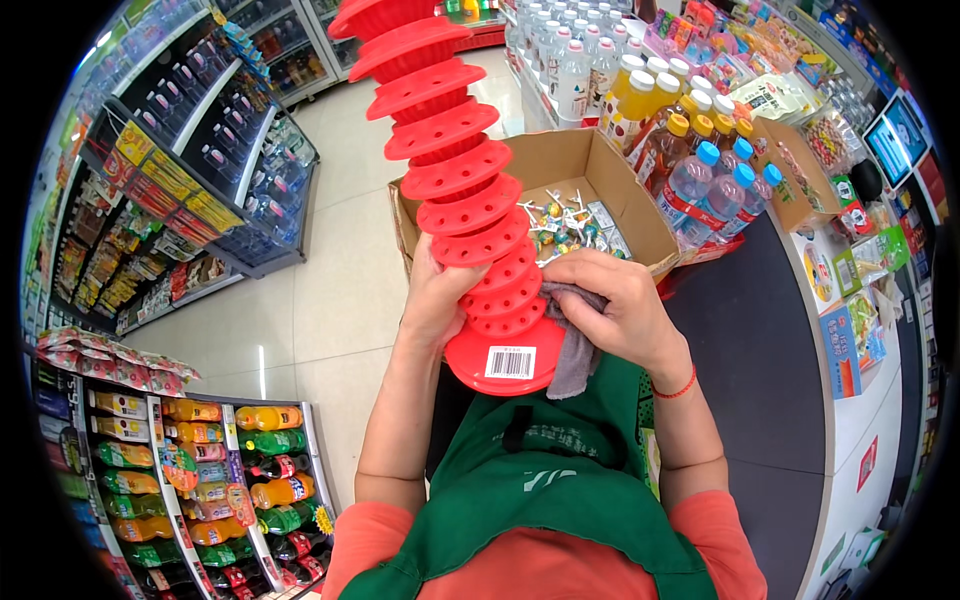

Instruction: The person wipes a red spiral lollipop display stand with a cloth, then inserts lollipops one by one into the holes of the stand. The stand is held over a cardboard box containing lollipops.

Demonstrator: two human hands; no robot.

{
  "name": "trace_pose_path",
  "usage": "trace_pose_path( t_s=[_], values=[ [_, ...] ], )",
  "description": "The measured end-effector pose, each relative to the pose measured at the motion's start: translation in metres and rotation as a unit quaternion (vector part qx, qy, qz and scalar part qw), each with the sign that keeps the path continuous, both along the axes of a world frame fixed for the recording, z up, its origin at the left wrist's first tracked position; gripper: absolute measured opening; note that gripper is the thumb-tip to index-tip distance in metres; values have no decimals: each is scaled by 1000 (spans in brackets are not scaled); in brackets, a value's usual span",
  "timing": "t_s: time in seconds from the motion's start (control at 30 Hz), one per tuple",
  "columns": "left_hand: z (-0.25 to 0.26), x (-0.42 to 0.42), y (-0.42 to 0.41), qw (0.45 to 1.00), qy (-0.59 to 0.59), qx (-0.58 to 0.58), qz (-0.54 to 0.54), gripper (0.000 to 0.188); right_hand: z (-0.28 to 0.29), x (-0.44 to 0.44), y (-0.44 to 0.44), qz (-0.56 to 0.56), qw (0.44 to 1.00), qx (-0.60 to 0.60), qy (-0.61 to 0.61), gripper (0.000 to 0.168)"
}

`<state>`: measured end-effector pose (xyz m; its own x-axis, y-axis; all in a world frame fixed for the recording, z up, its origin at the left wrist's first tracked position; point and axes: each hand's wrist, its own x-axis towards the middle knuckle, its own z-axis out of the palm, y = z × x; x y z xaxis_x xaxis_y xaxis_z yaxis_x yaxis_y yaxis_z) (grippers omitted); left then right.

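A tall red plastic lollipop display stand (456, 174) with stacked, holed discs leans away from me, its round base toward my apron. The base carries a white barcode label (511, 363). My left hand (435, 296) grips the stand's column between the lower discs, some fingers hidden behind it. In my right hand (615, 304) is a grey cloth (576, 352), pressed against the edges of the lower discs. Behind the stand, an open cardboard box (622, 195) holds wrapped lollipops (562, 229) lying loose. No lollipops show in the visible holes.
Bottled drinks (709, 176) crowd the counter beyond the box. To the right runs a dark counter surface (772, 390) with snack packs along its far edge. Shelves of bottles (217, 480) stand at lower left, a snack and water rack (202, 165) at upper left, with tiled floor (330, 300) between.
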<state>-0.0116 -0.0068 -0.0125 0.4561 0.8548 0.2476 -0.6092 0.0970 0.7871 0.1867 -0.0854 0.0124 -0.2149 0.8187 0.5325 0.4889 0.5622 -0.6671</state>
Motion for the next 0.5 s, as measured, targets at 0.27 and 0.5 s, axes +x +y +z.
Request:
trace_pose_path(
  t_s=[0.27, 0.5],
  values=[
    [1, -3, 3, 999, -36, -16, -18, 56, -10, 9, 8, -19, 973, -51, 226, 16],
    [0, -15, 12, 998, -56, 1, -25, 57, -27, 4, 9, 28, 809, -210, 549, 19]
  ],
)
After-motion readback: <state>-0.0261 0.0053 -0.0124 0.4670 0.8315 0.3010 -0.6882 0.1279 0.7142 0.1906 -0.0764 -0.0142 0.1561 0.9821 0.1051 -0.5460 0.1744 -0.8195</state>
